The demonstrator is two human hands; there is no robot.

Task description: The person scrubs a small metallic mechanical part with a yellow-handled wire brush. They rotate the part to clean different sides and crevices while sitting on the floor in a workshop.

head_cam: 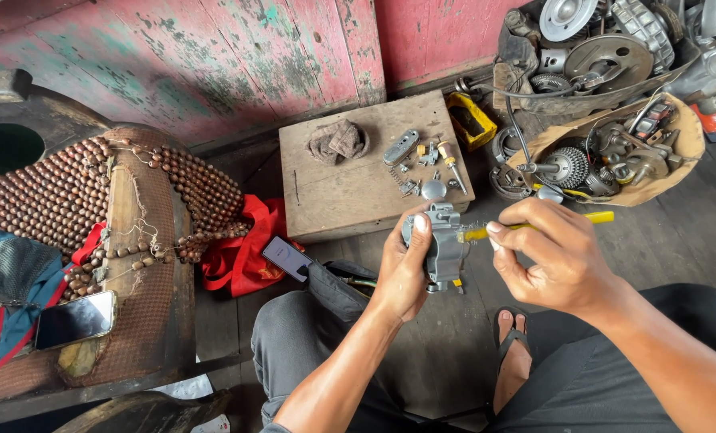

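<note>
My left hand (402,269) clamps the grey carburetor (444,244) at frame centre; my right hand (554,256) pinches the yellow-handled screwdriver (534,226), working a screw; next needs steady, aligned turning.

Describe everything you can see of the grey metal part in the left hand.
The grey metal part is a small cast body, dull silver, with lugs and a round barrel. It is held upright above the lap by the left hand, thumb on its top. A yellow-handled screwdriver, held in the right hand, meets its right side.
</note>
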